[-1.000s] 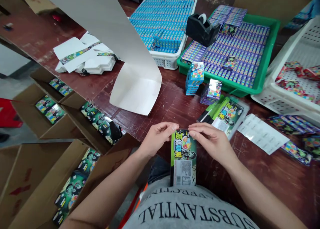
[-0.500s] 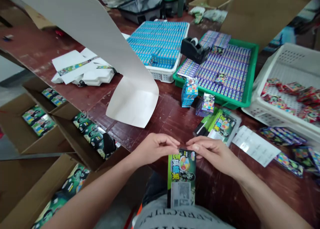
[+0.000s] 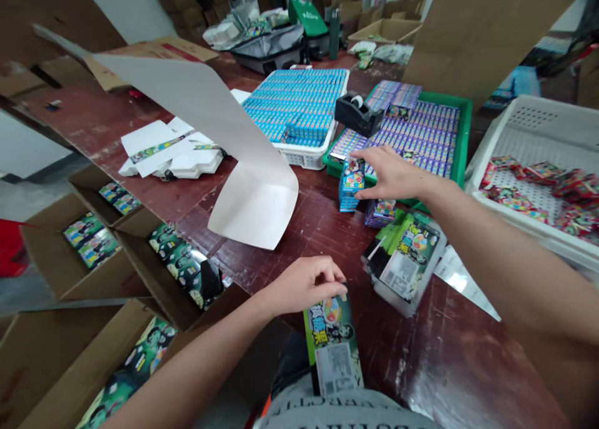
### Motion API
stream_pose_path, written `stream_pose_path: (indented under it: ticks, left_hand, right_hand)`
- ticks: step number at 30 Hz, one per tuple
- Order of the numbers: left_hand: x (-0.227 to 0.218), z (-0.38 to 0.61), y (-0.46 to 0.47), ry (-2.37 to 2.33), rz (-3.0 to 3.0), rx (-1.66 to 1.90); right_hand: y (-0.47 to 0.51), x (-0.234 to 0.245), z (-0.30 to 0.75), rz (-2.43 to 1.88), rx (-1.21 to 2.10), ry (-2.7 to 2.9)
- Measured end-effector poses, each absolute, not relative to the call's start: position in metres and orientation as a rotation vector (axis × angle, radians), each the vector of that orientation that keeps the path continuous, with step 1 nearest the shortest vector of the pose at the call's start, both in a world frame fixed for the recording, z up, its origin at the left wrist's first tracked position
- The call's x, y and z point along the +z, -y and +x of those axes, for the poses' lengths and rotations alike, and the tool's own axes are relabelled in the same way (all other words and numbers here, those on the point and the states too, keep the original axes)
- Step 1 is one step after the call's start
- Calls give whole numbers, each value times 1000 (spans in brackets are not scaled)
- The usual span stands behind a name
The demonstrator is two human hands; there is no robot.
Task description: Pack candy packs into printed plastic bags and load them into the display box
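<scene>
Head view, left hand (image 3: 305, 284): pinching green-black packet (image 3: 333, 345) at top
Right hand (image 3: 392, 172): at blue box stack (image 3: 348, 195), can't tell if gripped

Printed packet (image 3: 333, 345) smooth; tabletop (image 3: 318, 229) glossy, scuffed; carton (image 3: 100, 281) matt cardboard; green tray (image 3: 462, 145) smooth plastic

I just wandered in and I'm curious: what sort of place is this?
Probably a packing workshop: small blue boxes in tight rows in a white basket, a tape dispenser nearby, and open cartons on the left holding printed packs.
</scene>
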State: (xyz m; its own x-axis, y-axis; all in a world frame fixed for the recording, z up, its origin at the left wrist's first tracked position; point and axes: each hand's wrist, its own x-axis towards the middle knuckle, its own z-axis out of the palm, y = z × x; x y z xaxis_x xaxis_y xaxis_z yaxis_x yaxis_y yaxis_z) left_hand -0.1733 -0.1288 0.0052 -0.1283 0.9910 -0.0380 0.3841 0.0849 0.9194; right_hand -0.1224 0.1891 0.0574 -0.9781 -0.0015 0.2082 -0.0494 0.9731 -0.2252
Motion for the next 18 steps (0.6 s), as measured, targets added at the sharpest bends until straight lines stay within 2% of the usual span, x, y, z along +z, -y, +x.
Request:
stream_pose_path:
  ticks: [5, 11, 15, 18]
  left_hand:
    - [-7, -191, 159, -1650, 1106, 1014]
    - [-9, -205, 177, -2158, 447, 1629]
    - [-11, -188, 169, -2042, 332, 1851]
    - [-13, -179, 167, -1993, 298, 1869]
  right_hand:
    - [-103, 49, -15, -138, 637, 2641]
    - [-16, -4, 69, -699, 644, 2462]
    - [-6, -12, 71, -684, 792, 2523]
    - [-18, -6, 71, -529, 1023, 2689]
